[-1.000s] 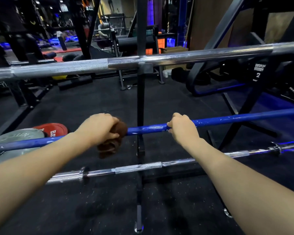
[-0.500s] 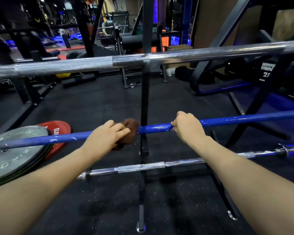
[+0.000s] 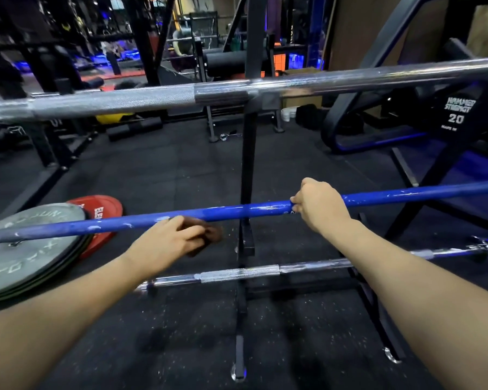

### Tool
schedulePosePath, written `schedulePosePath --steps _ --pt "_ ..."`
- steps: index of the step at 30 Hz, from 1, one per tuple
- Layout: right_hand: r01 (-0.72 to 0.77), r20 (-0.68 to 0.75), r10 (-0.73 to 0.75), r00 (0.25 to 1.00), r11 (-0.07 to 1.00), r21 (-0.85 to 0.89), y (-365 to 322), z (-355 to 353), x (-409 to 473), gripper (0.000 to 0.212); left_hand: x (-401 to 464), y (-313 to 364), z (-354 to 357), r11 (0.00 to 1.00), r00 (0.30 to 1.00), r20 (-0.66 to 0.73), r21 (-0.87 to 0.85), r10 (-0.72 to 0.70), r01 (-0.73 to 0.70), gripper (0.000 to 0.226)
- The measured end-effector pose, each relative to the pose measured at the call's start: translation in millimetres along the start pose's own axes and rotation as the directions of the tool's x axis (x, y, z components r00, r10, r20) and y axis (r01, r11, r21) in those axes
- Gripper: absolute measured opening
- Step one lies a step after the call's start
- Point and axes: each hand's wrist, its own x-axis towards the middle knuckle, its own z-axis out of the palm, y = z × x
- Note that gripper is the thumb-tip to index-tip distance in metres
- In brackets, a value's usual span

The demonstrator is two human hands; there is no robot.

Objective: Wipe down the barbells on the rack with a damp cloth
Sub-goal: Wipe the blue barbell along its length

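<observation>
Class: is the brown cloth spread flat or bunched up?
Bunched up. The brown cloth shows as a crumpled wad in the left hand, just under the blue painted barbell.

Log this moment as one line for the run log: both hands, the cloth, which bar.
left hand: holds brown cloth at underside of blue barbell | right hand: grips blue barbell | chrome barbells: untouched

Around you, dark speckled rubber gym floor (image 3: 164, 170), grey and red weight plates (image 3: 34, 249) stacked at your left, black machine frames (image 3: 141, 38) behind, blue lighting (image 3: 296, 61)
</observation>
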Motion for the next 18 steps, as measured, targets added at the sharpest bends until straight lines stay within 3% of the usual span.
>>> schedulePosePath --steps 2,7,11,13,16,18 --pt "0.011 -0.002 -0.011 1.000 1.000 -0.010 -1.2 -2.4 -1.0 0.035 -2.5 5.9 -0.5 0.999 0.998 -0.054 -0.036 -0.031 0.029 0.042" --pt "0.018 -0.012 -0.019 1.000 0.999 -0.027 -0.8 1.3 1.4 0.006 48.5 31.2 -15.1 0.982 0.972 -0.160 -0.100 -0.172 0.157 0.041" --pt "-0.010 -0.029 0.011 1.000 1.000 0.012 1.0 3.0 0.9 0.014 53.9 13.4 -36.1 0.909 0.901 -0.206 -0.263 -0.381 0.324 0.041" --pt "-0.003 -0.015 0.003 1.000 1.000 -0.008 -0.8 2.3 0.1 0.015 59.3 7.9 -38.0 0.872 0.887 -0.163 -0.327 -0.432 0.364 0.044" --pt "-0.005 -0.018 0.005 1.000 1.000 -0.002 -2.7 0.4 -0.4 0.007 75.2 23.5 -29.6 0.862 0.906 0.043 -0.293 -0.421 0.414 0.047" --pt "-0.014 -0.014 0.014 1.000 1.000 -0.012 -4.5 0.2 -0.6 0.013 82.5 37.4 -21.2 0.813 0.848 0.125 -0.244 -0.515 0.529 0.047"
